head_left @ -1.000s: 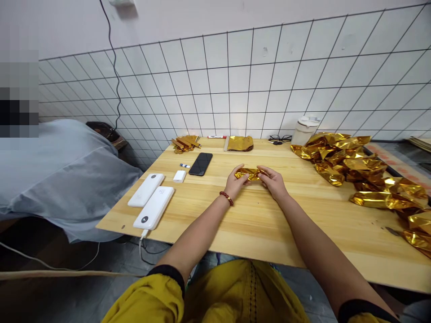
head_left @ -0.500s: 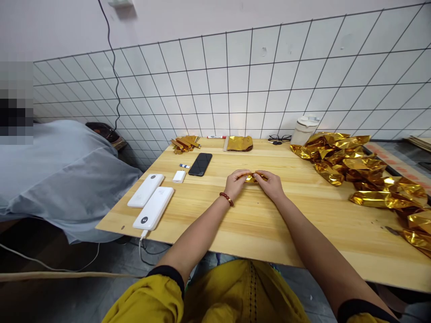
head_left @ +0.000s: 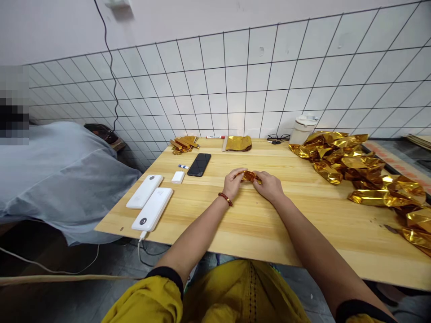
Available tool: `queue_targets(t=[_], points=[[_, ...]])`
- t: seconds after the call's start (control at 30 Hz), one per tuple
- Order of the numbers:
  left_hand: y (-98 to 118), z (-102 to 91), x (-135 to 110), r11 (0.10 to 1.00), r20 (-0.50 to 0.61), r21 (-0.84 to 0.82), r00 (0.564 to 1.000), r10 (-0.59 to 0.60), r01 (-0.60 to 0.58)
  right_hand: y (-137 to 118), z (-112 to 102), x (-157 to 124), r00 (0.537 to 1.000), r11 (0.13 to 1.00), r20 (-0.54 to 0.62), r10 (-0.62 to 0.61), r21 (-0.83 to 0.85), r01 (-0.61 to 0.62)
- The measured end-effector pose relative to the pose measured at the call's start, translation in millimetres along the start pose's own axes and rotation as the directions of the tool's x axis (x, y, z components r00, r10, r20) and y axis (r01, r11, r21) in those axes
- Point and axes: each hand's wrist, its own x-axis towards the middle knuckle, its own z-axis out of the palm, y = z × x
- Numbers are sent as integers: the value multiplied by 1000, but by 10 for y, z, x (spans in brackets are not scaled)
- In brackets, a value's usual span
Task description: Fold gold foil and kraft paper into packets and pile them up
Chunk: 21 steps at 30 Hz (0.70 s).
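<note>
A small piece of shiny gold foil paper (head_left: pixel 249 176) is held between my two hands, over the middle of the table. My left hand (head_left: pixel 233 181), with a red bead bracelet on the wrist, is closed on its left end. My right hand (head_left: pixel 269 185) grips the right end, its fingers curled over part of the foil. Beyond the hands lies a flat stack of gold foil sheets (head_left: pixel 238 143). To the right, a heap of folded gold foil pieces (head_left: pixel 346 157) spreads along the table.
On the left of the wooden table (head_left: pixel 235 224) lie two white power banks (head_left: pixel 153 208), a white charger (head_left: pixel 178 177) and a black phone (head_left: pixel 199 164). Foil strips (head_left: pixel 184 144), a marker (head_left: pixel 215 137), glasses (head_left: pixel 279 138) and a white cup (head_left: pixel 302 129) line the back. A person in grey (head_left: pixel 63 175) is at left.
The gold foil piece has turned slightly between my hands and shows more of its surface. My right hand's fingers have shifted along its right end. The view has moved slightly.
</note>
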Motion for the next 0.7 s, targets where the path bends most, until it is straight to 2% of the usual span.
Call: queue_targets(t=[0.13,0.3,0.43,0.5,0.6,0.7], points=[[19,-17,33,996,-61,-77,997,-44,39,49,22,15,996,992,-5,90,86,-89],[28,-2,11,991,9,-102,996,-88,88,120,85,43,988,953,-61,145,278,-123],[33,23,-16,987,9,-131,996,-90,90,87,82,36,986,923,-45,159,362,-132],[31,42,-27,981,40,-141,991,-129,133,31,66,20,992,932,-46,118,349,-95],[22,80,-42,965,93,-182,980,-176,190,-50,50,-5,997,972,-77,19,235,-1],[19,109,-50,957,80,-203,977,-197,209,-85,52,-18,996,984,-83,-19,174,33]])
